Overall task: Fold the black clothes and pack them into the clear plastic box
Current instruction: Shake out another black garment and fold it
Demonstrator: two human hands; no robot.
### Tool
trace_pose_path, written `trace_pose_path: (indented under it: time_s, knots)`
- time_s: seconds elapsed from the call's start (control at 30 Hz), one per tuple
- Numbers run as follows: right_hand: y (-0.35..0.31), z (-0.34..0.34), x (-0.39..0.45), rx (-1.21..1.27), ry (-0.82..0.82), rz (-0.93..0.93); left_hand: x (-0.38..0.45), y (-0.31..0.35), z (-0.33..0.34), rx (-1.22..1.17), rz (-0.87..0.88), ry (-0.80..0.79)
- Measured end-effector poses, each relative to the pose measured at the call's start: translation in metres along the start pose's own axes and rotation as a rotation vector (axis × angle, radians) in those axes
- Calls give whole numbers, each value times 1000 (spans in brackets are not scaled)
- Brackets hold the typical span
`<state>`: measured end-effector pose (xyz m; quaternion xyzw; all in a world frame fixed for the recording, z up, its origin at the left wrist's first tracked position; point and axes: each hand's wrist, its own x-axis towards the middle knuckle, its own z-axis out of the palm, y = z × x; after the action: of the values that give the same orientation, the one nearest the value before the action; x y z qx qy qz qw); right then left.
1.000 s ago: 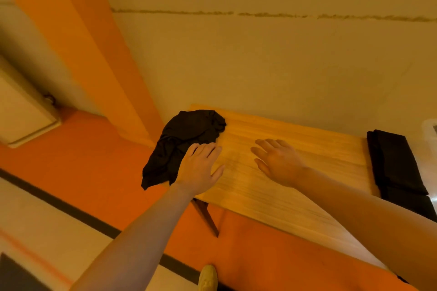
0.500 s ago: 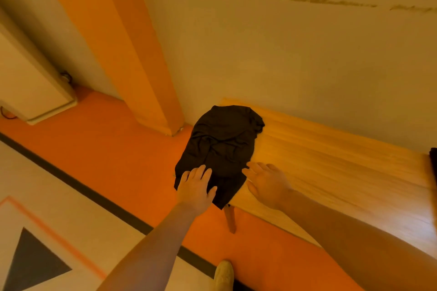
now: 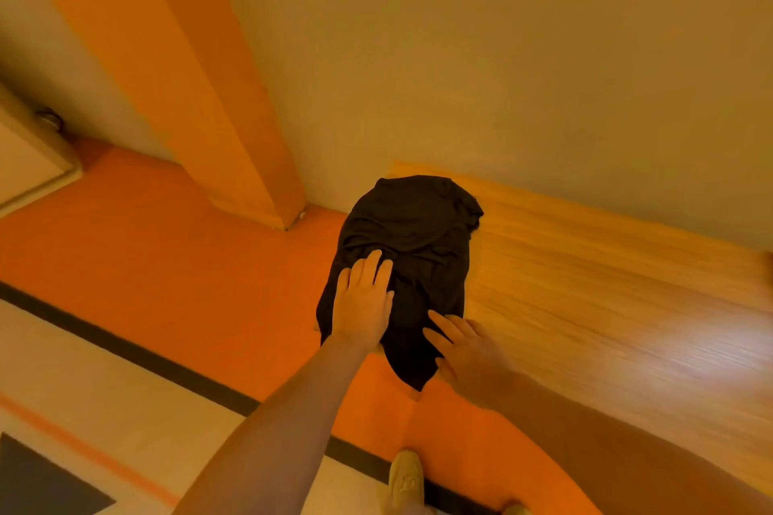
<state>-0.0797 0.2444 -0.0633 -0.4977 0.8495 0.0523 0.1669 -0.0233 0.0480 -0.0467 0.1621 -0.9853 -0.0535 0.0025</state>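
A crumpled black garment (image 3: 418,238) lies on the left end of the wooden table (image 3: 606,284), with part of it hanging over the table's edge. My left hand (image 3: 363,301) lies flat on the garment's left side, fingers straight. My right hand (image 3: 464,351) is at the garment's lower right edge with its fingers spread and touching the cloth. The clear plastic box is out of view.
The table stands against a beige wall. An orange pillar (image 3: 217,96) rises to the left of it. The floor is orange with a black stripe (image 3: 138,355). A shoe (image 3: 403,481) shows at the bottom.
The view has swung left, so the folded black pile at the table's right end left the frame. Both hands moved from the bare wood onto the crumpled garment.
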Motion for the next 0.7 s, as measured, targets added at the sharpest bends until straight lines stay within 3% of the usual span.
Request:
trace_pose_path:
  time_s: [0.3, 0.4, 0.47, 0.53, 0.6, 0.7]
  knots:
    - [0, -9, -2, 88, 133, 24, 68, -5, -7, 125, 22, -56]
    - [-2, -15, 4, 192, 238, 64, 65, -3, -4, -39, 53, 42]
    - [-3, -25, 9, 317, 244, 165, 57, 2, -7, -187, 108, 210]
    - [-3, -34, 17, 414, 364, 259, 43, 7, -12, -302, 200, 348]
    - [-3, -45, 27, 457, 447, 342, 26, 10, -18, -411, 266, 342]
    - [0, -50, 39, 424, 427, 336, 6, 13, -25, -564, 224, 246]
